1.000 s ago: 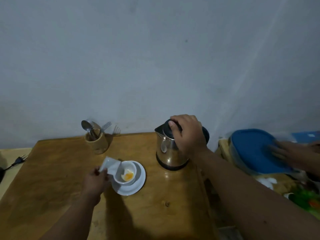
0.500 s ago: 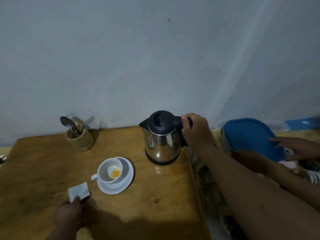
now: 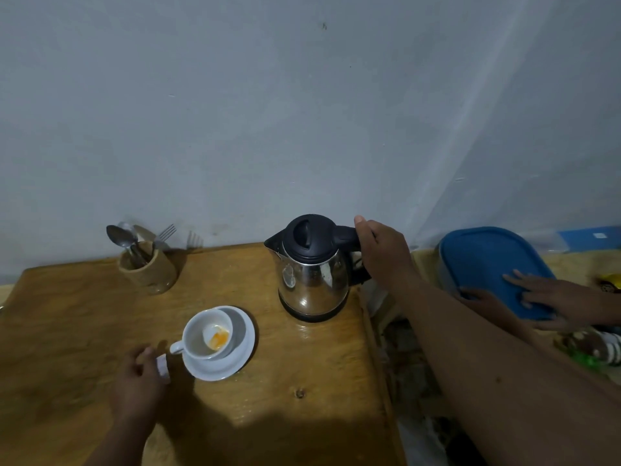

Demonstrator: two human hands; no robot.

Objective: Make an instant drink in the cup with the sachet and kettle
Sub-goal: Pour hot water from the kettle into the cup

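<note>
A white cup with orange powder in its bottom stands on a white saucer on the wooden table. My left hand is just left of the cup's handle, with the white sachet pinched in its fingers. A steel kettle with a black lid stands at the table's back right. My right hand is wrapped around the kettle's black handle.
A wooden holder with spoons and a fork stands at the back left by the wall. Off the table's right edge, another person's two hands rest on a blue-lidded container. Clutter lies below it.
My right hand went from the kettle's lid to its handle. My left hand took the sachet away from the cup, down onto the table, then back up beside the cup's handle.
</note>
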